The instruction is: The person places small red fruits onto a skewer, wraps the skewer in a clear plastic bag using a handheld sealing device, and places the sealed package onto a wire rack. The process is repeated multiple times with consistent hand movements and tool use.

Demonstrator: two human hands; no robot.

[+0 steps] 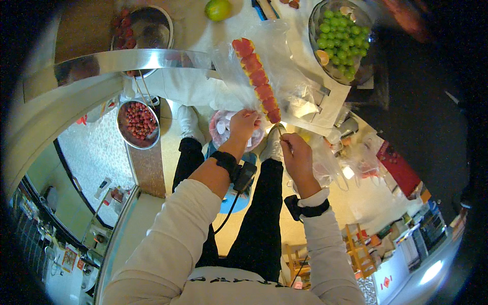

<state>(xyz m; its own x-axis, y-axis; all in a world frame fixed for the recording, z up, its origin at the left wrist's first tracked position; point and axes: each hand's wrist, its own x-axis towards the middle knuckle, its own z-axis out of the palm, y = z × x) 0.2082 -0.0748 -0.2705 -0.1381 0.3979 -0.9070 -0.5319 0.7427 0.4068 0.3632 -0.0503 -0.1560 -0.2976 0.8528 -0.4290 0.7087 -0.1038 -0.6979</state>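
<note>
A long skewer of flat red pieces with yellow edges (pixel 258 78) lies slantwise, its upper part over a clear plastic bag (pixel 280 49). My right hand (pixel 295 148) pinches the bare stick at its lower end. My left hand (pixel 244 122) is beside the lowest pieces, fingers bent together at the near edge of the clear plastic; thin film seems to be between the fingertips. Beyond, a glass bowl of green grapes (pixel 341 45) with some peeled orange segments stands at the upper right.
A green-yellow citrus fruit (pixel 218 9) lies at the top. Left are a metal bowl with skewered red fruit (pixel 126 32) and a lower bowl of red berries (pixel 139 124). Below my left hand stands a lined bin (pixel 219 131). Another person's blurred hand (pixel 406 19) is at the upper right.
</note>
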